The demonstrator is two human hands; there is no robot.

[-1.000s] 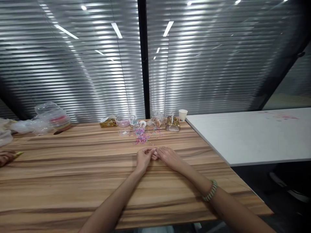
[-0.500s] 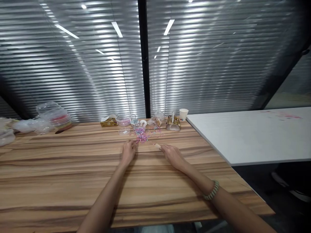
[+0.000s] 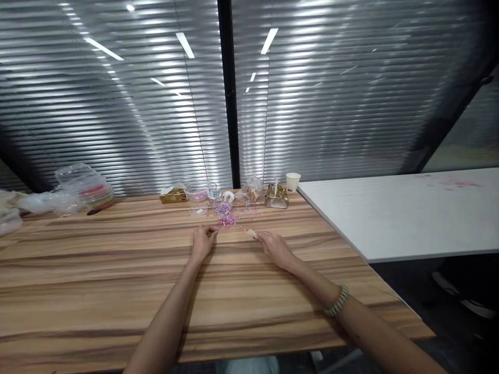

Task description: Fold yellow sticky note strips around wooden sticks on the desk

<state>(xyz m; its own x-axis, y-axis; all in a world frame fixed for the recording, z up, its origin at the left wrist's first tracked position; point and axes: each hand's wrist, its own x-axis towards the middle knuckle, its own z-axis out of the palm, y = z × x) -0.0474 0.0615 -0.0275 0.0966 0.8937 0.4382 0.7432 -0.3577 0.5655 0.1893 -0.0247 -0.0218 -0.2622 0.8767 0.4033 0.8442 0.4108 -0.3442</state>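
A loose pile of tiny pink, purple and blue pieces (image 3: 227, 221), like beads or sprinkles, lies on the wooden table. Just left of its near edge is my left hand (image 3: 203, 242), thumb and fingers pinched together; what they hold, if anything, is too small to make out. My right hand (image 3: 275, 249) grips a small flat pale stick (image 3: 250, 232), its free end pointing left toward the pile. Behind the pile, a clear plastic container (image 3: 223, 207) holds more of the same pieces. A clear round lid (image 3: 198, 210) rests to its left.
Along the back are a gold box (image 3: 173, 195), a clear tub with pink contents (image 3: 197, 194), a crumpled clear bag (image 3: 251, 190), a gold tissue pack (image 3: 276, 197) and a paper cup (image 3: 293, 182). Stacked containers (image 3: 93, 189) stand far left. A white table (image 3: 397, 218) adjoins on the right.
The view has shifted slightly. My left hand has drawn a little left, its pinched fingertips now more visible. My right hand keeps its grip on the pale stick with little movement.
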